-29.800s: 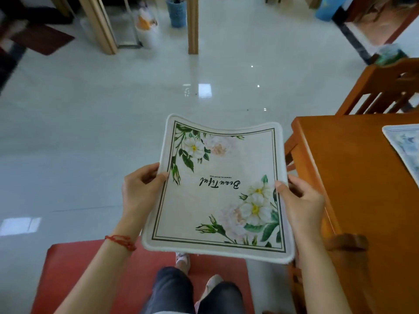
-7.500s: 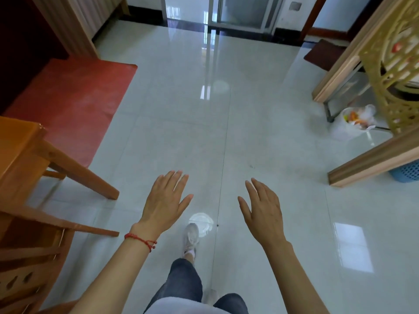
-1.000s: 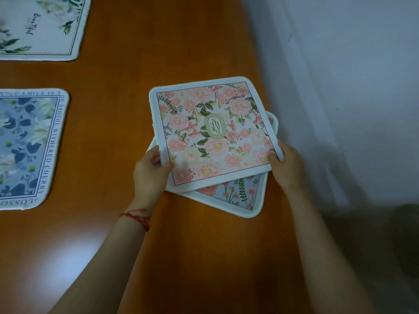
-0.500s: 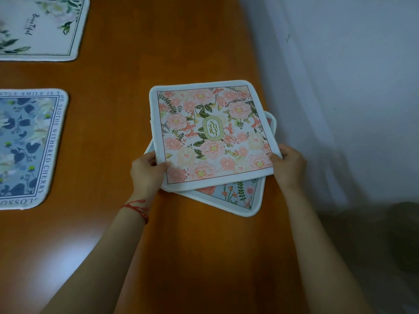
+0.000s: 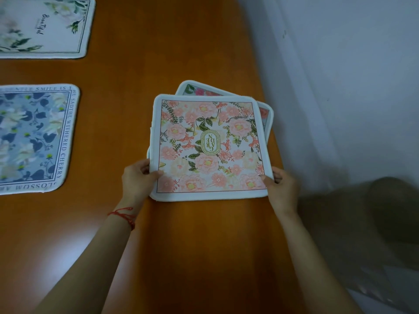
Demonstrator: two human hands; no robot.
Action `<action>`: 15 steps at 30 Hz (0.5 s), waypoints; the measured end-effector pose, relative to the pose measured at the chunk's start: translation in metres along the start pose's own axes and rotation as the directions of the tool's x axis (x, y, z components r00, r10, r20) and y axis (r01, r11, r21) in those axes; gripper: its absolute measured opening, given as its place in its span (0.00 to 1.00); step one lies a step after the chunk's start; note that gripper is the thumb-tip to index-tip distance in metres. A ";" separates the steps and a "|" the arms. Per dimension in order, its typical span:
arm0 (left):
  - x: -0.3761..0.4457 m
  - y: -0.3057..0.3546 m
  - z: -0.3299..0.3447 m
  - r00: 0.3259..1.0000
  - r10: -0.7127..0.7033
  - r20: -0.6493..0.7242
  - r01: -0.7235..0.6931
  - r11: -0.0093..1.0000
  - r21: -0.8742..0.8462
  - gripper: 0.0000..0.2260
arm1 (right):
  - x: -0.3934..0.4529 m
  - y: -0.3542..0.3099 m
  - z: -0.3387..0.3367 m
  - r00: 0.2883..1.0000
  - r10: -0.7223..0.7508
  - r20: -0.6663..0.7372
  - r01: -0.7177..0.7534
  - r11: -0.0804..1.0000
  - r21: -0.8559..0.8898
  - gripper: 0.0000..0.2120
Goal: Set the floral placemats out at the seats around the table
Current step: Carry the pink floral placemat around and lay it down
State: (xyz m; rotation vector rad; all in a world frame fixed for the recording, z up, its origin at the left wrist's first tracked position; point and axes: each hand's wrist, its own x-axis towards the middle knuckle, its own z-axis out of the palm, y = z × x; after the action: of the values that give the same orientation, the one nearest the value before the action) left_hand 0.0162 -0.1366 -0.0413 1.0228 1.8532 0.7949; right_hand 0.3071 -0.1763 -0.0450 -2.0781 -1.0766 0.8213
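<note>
The left hand and right hand each pinch a lower corner of the pink floral placemat, thumbs on top, at centre frame. It stretches away from both hands equally, squared to them, overlapping a skewed second placemat beneath on the wooden tabletop. At left lie the blue floral placemat and white floral placemat.

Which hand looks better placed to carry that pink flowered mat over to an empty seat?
Probably both. The left hand and right hand each pinch a near corner of the pink mat; the left is nearer the open wood of the table.
</note>
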 end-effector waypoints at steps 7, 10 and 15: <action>-0.026 -0.020 -0.019 0.999 -0.022 0.036 0.022 1.000 0.002 0.18 | -0.049 0.011 -0.007 0.999 0.030 0.018 -0.030 1.000 -0.009 0.16; -0.035 -0.029 -0.026 0.998 -0.031 0.054 0.030 1.000 0.008 0.18 | -0.064 0.018 -0.008 0.997 0.064 0.041 -0.064 0.998 -0.009 0.17; -0.039 -0.033 -0.029 0.998 -0.022 0.058 0.021 1.000 0.014 0.18 | -0.071 0.020 -0.009 0.995 0.084 0.052 -0.084 0.996 -0.005 0.17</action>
State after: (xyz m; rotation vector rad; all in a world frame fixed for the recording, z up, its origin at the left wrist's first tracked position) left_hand -0.0092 -0.1900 -0.0415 1.0223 1.8196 0.7340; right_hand 0.2901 -0.2482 -0.0388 -2.1274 -1.0237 0.9197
